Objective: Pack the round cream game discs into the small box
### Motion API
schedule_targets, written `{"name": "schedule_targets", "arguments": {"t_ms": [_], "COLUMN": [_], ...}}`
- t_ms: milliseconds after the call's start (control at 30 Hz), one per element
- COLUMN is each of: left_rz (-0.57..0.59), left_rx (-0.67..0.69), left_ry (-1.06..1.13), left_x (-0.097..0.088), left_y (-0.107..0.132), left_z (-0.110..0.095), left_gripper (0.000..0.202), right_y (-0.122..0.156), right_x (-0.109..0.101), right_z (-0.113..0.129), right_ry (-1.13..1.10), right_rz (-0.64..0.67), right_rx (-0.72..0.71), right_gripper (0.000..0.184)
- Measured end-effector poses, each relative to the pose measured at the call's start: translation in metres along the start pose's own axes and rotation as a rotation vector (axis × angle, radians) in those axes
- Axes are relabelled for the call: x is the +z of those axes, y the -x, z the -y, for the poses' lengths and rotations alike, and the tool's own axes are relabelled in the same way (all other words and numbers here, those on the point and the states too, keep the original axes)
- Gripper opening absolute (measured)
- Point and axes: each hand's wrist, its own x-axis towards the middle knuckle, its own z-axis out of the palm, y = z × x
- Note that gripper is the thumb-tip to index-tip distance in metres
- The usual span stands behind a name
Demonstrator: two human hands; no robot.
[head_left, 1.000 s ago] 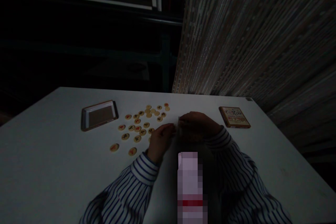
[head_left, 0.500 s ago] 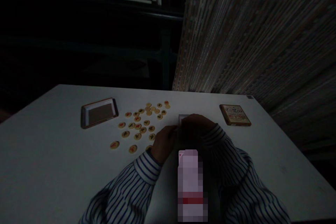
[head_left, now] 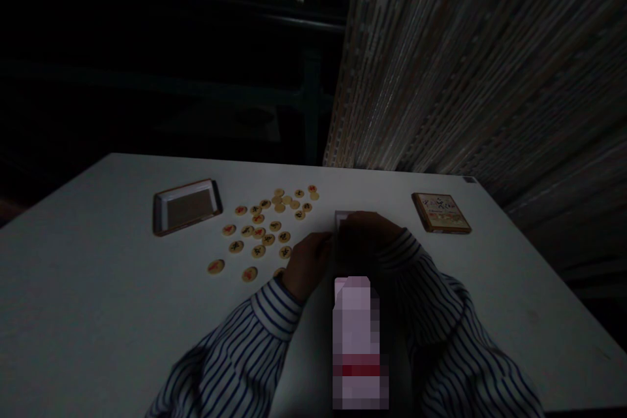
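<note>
A small box with a pale rim [head_left: 341, 215] stands on the table between my hands, mostly hidden in shadow. My left hand [head_left: 307, 266] is closed at its left side, the fingers bent against the edge. Over the box reaches my right hand [head_left: 369, 227], its fingertips turned down and out of sight, so what they hold is hidden. Left of my left hand lie many loose xiangqi pieces [head_left: 258, 251], round and wooden with red or black characters; a few show blank faces. Below my hands is a blurred, pixelated pinkish rectangle [head_left: 356, 333] with a red band.
An open, shallow tin tray [head_left: 189, 206] lies at the back left of the white table [head_left: 98, 313]. A flat box with printed characters [head_left: 441, 212] sits at the right. Behind the table hangs a string curtain [head_left: 441, 65]. The room is dark.
The view has shifted slightly, so everything sits a little higher and further right. My hands stay at the box, and the pieces have not visibly moved on the table.
</note>
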Motion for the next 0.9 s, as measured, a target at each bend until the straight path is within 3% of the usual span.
{"name": "schedule_targets", "arguments": {"t_ms": [900], "left_rz": [0.001], "left_rx": [-0.018], "left_ry": [-0.001], "left_x": [0.0003], "left_y": [0.0006], "left_z": [0.0008], "left_gripper": [0.028], "right_y": [0.0042], "right_x": [-0.0056], "right_z": [0.0036], "right_ry": [-0.047], "right_rz": [0.014], "right_rx": [-0.052], "right_gripper": [0.024]}}
